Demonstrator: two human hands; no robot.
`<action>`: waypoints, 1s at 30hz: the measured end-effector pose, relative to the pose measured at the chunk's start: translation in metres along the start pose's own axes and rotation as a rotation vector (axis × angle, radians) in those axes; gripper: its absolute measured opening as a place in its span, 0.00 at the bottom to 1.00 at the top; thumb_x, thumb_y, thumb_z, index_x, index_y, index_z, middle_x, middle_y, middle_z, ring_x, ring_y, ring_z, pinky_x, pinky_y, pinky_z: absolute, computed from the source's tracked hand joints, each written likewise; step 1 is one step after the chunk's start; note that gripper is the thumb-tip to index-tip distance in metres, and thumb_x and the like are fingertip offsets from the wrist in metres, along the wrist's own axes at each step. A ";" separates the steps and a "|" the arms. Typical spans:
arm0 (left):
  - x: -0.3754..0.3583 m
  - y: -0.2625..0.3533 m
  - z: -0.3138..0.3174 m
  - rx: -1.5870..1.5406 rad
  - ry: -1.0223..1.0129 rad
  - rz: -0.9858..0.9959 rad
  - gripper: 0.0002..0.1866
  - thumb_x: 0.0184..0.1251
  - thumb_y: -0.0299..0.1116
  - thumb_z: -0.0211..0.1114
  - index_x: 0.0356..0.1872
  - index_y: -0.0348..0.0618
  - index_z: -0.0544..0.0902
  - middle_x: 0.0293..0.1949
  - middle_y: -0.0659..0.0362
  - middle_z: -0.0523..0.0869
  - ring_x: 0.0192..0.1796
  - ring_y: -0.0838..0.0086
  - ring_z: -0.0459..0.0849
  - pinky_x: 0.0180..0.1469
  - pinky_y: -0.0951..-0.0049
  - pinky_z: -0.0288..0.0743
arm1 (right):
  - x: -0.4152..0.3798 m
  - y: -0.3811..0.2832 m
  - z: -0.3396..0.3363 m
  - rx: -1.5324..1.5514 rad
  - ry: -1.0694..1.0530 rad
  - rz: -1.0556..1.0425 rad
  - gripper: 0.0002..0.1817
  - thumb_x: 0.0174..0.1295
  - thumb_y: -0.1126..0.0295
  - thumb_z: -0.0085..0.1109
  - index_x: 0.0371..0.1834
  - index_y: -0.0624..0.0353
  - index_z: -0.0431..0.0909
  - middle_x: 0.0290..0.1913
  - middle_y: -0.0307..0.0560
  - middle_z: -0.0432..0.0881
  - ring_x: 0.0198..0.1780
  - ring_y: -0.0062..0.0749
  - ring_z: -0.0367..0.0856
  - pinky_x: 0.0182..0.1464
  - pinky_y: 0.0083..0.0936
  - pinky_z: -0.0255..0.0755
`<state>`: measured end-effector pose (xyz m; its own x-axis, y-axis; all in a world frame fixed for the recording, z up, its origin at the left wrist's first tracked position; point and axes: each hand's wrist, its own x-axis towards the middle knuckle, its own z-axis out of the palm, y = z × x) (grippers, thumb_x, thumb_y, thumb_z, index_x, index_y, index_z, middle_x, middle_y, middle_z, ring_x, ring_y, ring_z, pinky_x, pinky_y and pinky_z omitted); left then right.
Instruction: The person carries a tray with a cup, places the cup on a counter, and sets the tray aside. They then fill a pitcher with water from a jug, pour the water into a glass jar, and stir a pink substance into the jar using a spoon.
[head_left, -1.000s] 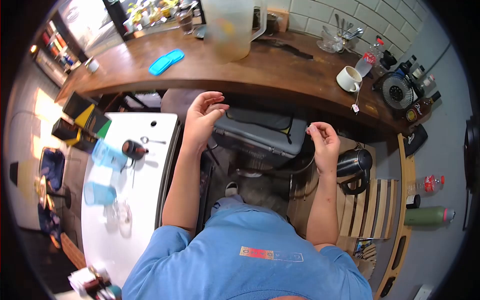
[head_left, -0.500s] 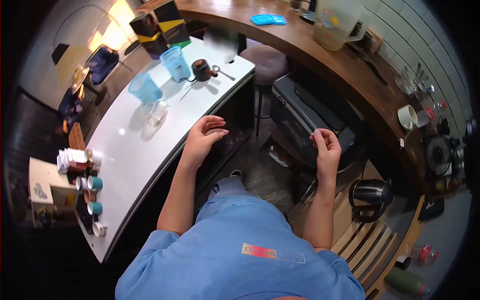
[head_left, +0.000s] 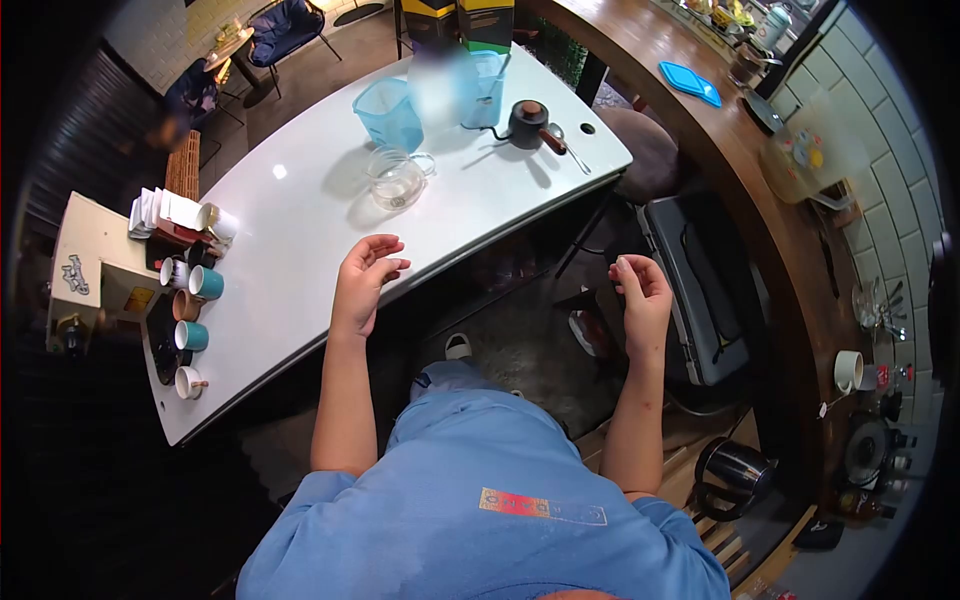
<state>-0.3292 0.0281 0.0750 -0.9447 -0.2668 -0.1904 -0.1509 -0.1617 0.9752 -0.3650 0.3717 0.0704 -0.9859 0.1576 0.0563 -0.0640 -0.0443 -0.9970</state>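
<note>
My left hand (head_left: 365, 285) hovers at the near edge of the white table (head_left: 290, 255), palm turned inward, fingers bent and apart from the thumb, holding nothing. My right hand (head_left: 645, 305) is raised over the floor beside the grey hard case (head_left: 692, 290), its fingers curled in close to the thumb. Nothing shows between them. Beyond my left hand, a clear glass server (head_left: 397, 182) stands on the table. Behind it are a blue translucent pitcher (head_left: 388, 115) and a second blue pitcher (head_left: 484, 95). A black gooseneck kettle (head_left: 528, 125) with a wooden handle sits beside a spoon (head_left: 574, 152).
Several cups, including a teal cup (head_left: 206, 283), line the table's left end near white papers (head_left: 165, 212). A wooden counter (head_left: 735, 150) curves along the right, with a white mug (head_left: 848, 371) and a blue lid (head_left: 690, 84). An electric kettle (head_left: 735, 475) stands on wooden slats lower right.
My view has turned left, so the table and counter items appear shifted to the right. Both hands keep nearly the same pose, the left sitting slightly further left in view.
</note>
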 end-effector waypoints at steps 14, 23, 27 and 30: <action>0.149 -0.025 -0.061 0.405 0.035 0.012 0.52 0.44 0.43 0.80 0.69 0.39 0.58 0.60 0.46 0.68 0.57 0.61 0.72 0.55 0.63 0.73 | 0.101 -0.013 0.119 -0.173 0.051 -0.033 0.08 0.64 0.70 0.62 0.40 0.64 0.79 0.35 0.36 0.81 0.37 0.16 0.77 0.42 0.14 0.69; 0.144 -0.029 -0.057 0.521 -0.019 -0.050 0.52 0.43 0.42 0.80 0.69 0.43 0.59 0.62 0.48 0.64 0.55 0.63 0.69 0.57 0.62 0.71 | 0.211 -0.021 0.174 -0.269 -0.002 -0.113 0.20 0.63 0.66 0.62 0.56 0.64 0.76 0.35 0.38 0.82 0.34 0.15 0.72 0.38 0.13 0.64; 0.148 -0.029 -0.045 0.549 0.085 -0.056 0.51 0.43 0.39 0.80 0.69 0.43 0.59 0.63 0.48 0.64 0.58 0.61 0.69 0.58 0.62 0.71 | 0.259 -0.004 0.196 -0.277 -0.051 -0.199 0.26 0.59 0.62 0.67 0.58 0.63 0.75 0.31 0.37 0.80 0.30 0.13 0.74 0.32 0.12 0.65; 0.153 -0.045 -0.034 0.572 0.173 0.093 0.50 0.41 0.36 0.81 0.67 0.42 0.61 0.64 0.48 0.64 0.62 0.59 0.67 0.59 0.61 0.70 | 0.280 0.008 0.210 -0.365 -0.064 -0.174 0.25 0.60 0.62 0.66 0.57 0.65 0.76 0.29 0.37 0.79 0.27 0.14 0.71 0.31 0.12 0.65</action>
<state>-0.4571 -0.0379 -0.0018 -0.9075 -0.4141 -0.0704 -0.2482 0.3935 0.8852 -0.6743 0.2079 0.0897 -0.9735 0.0692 0.2180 -0.1836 0.3323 -0.9251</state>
